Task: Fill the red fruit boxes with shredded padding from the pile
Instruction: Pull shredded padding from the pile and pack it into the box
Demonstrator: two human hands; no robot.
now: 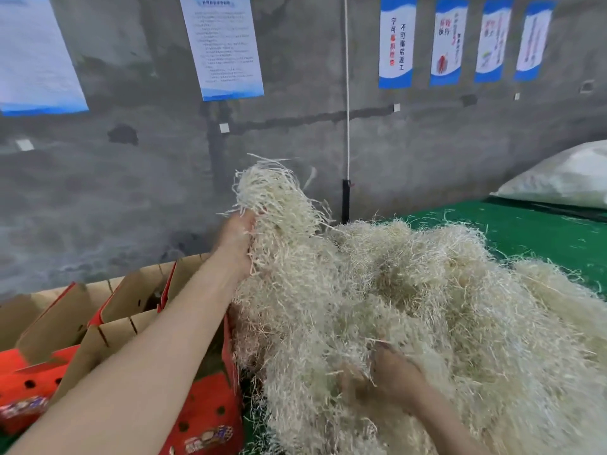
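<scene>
A big pile of pale shredded padding [427, 307] covers the green table at centre and right. My left hand [235, 244] reaches out over the boxes and grips a raised tuft of padding [279, 205] at the pile's left edge. Lower down, my right hand [391, 379] is buried in the pile with its fingers curled into the shreds. Open red fruit boxes [210, 412] with brown cardboard flaps [131, 297] stand at the lower left, below my left forearm. What lies inside the boxes is hidden.
A grey concrete wall with blue-and-white posters [226, 47] stands behind. A white cord [347, 93] hangs down to a black fitting. The green table surface [538, 231] shows at the right, with a large white sack [565, 178] at its far end.
</scene>
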